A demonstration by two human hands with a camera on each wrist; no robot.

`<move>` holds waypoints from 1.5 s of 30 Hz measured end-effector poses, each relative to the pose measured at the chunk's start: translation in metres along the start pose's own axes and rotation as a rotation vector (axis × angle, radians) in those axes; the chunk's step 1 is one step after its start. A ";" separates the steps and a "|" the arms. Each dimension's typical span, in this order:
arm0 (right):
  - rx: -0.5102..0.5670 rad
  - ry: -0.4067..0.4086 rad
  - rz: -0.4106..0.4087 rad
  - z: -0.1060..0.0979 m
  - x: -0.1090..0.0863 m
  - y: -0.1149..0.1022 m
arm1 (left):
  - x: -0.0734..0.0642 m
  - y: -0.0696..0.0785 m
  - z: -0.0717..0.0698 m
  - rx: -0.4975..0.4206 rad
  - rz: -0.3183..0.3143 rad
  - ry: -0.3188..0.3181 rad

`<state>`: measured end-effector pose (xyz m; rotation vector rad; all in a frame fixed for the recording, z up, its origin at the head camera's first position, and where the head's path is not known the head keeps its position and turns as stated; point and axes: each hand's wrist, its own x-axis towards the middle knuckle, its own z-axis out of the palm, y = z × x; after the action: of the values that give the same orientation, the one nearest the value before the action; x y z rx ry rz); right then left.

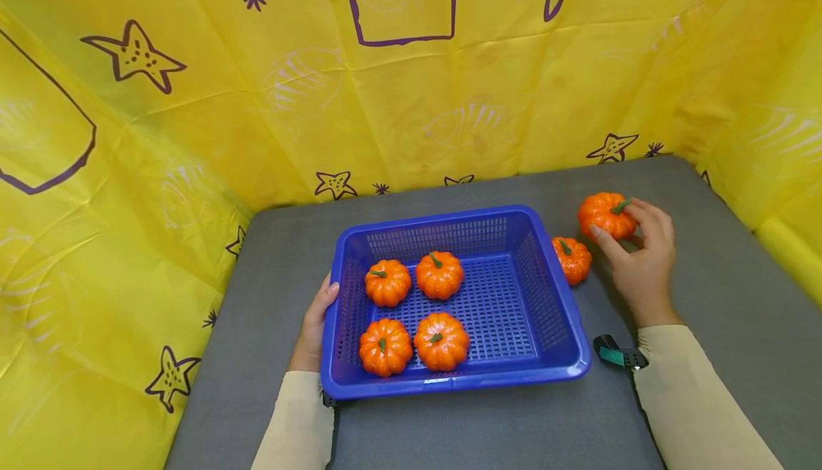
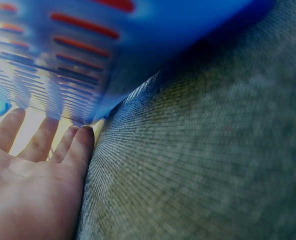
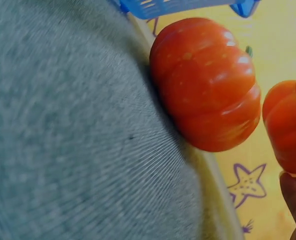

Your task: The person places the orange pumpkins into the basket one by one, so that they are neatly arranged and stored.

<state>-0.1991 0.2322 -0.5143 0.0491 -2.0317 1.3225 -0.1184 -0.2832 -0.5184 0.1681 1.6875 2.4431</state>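
Observation:
My right hand (image 1: 645, 256) pinches a small orange pumpkin (image 1: 604, 215) with a green stem between thumb and fingers. In the right wrist view that pumpkin (image 3: 288, 127) appears raised off the table. A second pumpkin (image 1: 571, 262) sits on the table against the right side of a blue plastic basket (image 1: 507, 377). Inside the basket, several like pumpkins (image 1: 439, 275) lie in the left and middle part. My left hand (image 1: 315, 327) rests at the basket's left side, thumb on the rim; in the left wrist view its nearly straight fingers (image 2: 77, 150) touch the slotted wall.
The grey cloth-covered table (image 1: 462, 431) lies beneath the basket. Yellow curtains (image 1: 398, 113) printed with starfish and fish hang at the back and both sides. A dark strap with a green patch (image 1: 613, 356) is at my right wrist.

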 end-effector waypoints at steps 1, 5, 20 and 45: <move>0.005 -0.001 -0.005 0.000 0.001 -0.002 | -0.001 0.000 0.000 -0.005 -0.013 0.007; 0.020 -0.009 -0.022 -0.001 0.003 -0.009 | -0.003 0.001 0.003 -0.021 -0.051 0.032; 0.101 -0.029 -0.081 0.000 0.006 -0.032 | -0.004 0.005 0.008 -0.037 -0.044 0.005; 0.202 -0.365 -0.160 0.000 0.008 -0.070 | -0.003 0.000 0.002 -0.029 -0.051 0.027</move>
<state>-0.1779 0.2015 -0.4551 0.5703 -2.1252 1.4933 -0.1148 -0.2824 -0.5175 0.0872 1.6455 2.4419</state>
